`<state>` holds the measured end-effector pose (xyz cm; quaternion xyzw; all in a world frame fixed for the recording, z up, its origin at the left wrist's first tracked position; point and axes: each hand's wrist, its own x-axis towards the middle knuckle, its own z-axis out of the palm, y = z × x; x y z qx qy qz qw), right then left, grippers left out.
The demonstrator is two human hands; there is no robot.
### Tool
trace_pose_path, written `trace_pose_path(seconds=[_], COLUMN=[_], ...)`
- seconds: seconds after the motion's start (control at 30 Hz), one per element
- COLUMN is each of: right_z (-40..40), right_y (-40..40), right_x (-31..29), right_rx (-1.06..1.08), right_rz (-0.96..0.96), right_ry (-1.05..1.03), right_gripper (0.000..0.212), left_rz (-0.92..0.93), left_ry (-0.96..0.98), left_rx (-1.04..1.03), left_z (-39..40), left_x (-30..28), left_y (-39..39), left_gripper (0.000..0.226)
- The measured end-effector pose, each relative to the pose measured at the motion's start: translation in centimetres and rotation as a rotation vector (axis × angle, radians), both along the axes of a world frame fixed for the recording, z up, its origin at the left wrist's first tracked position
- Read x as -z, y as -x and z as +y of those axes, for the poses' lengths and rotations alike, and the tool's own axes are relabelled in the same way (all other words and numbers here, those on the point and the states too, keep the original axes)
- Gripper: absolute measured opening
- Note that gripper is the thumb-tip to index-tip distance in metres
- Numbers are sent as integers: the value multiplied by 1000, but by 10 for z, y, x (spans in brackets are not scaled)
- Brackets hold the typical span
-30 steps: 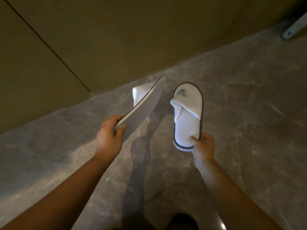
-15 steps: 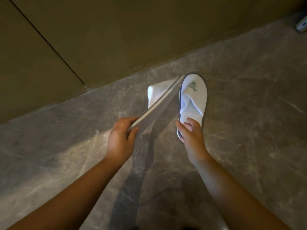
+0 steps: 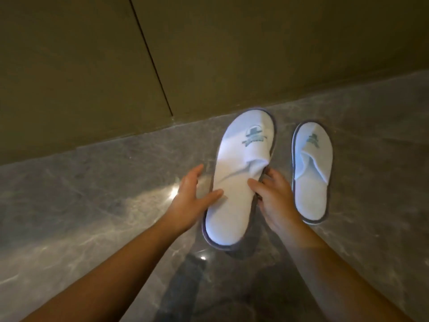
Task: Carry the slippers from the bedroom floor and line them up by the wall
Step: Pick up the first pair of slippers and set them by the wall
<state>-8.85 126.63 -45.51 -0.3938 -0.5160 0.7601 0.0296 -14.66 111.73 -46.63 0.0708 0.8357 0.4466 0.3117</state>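
Your left hand (image 3: 192,201) and right hand (image 3: 274,196) both hold the nearer slipper (image 3: 241,175), fingers spread along its two long edges with a thumb resting on the white insole, a two-sided hold that lets you steer the toe toward the wall (image 3: 232,54) and square it before letting go. It looks slightly raised off the grey stone floor (image 3: 92,194), judging by the shadow under its heel. The second slipper (image 3: 312,168) lies flat just to its right, free of your hands, toe pointing at the wall, so it serves as the line to match. Each vamp carries a green embroidered emblem, but its lettering is too blurred to read.
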Motion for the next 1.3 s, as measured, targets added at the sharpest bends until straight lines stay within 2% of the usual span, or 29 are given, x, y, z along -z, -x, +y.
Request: trace_pose_path(seconds=[0.07,0.17,0.23,0.3,0.5,0.63,0.73,0.83,0.97,1.3], right_z=[-10,-23,-31,-36,-41,-45,-50,-51,-51,-50], right_y=[4,10,15,18,16,13,8,6,6,5], right_x=[0,9,20,37,88,110,119,122,125,124], right_rx=[-156,-329,-380,-401,-634,-863,-997,-998,-1003,-997], right_rz=[-33,-46,-65,-126,-236,-312,-381,-393,-394,-383], right_ry=[-97,-160,-172,-239,-705,-953,-1107,-1112,-1110,-1090], right_gripper=[36,42,46,54,65,72,78,80,81,80], left_rz=[-266,-432,-425,-395,-288,-101,54,74,89,54], left_ry=[-98,-272,-300,-225,-22,158,396,495,637,688], left_rx=[-144,-314,-417,-477,-628,-584,-426,-234,-109,-158], left_z=[-9,-23,-35,-50,-82,-84,-85,-81,-75,-65], left_x=[4,13,22,34,71,88,94,100,109,106], left_y=[5,1,0,3,18,21,10,-5,-14,3], left_gripper=[71,50,37,34,41,56,83,103,117,117])
